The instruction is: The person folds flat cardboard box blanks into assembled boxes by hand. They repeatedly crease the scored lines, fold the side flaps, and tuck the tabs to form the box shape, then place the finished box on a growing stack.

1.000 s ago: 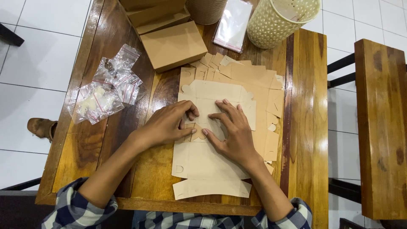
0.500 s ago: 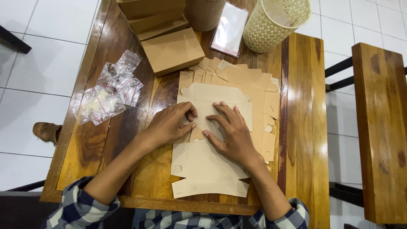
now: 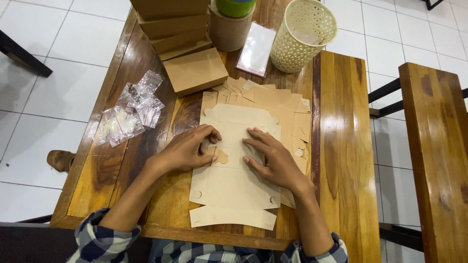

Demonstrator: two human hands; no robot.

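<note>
Your left hand (image 3: pixel 187 148) rests on the left part of a flat, unfolded cardboard box blank (image 3: pixel 234 187); its fingers are curled, with the fingertips pinching a small rounded tab at the blank's left side. Your right hand (image 3: pixel 273 158) lies palm down on the middle of the same blank, fingers spread and pressed flat against the card. The two hands are close together but do not touch.

The blank lies on top of a stack of similar die-cut cardboard sheets (image 3: pixel 285 104), which fans out beyond it toward the far and right side. All of this sits on a glossy wooden table (image 3: pixel 341 146).

Beyond the stack, a folded brown cardboard box (image 3: pixel 195 70) stands alone, and behind it a pile of further brown boxes (image 3: pixel 168 22) rises at the far edge. To the left of your left hand, well apart, lie several small clear zip bags (image 3: pixel 129 109). At the far side stand a cream perforated basket (image 3: pixel 302 34), a flat clear packet (image 3: pixel 256 48) just beside it, and a round brown container (image 3: pixel 229 29). A wooden bench (image 3: pixel 434 160) runs along the right.
</note>
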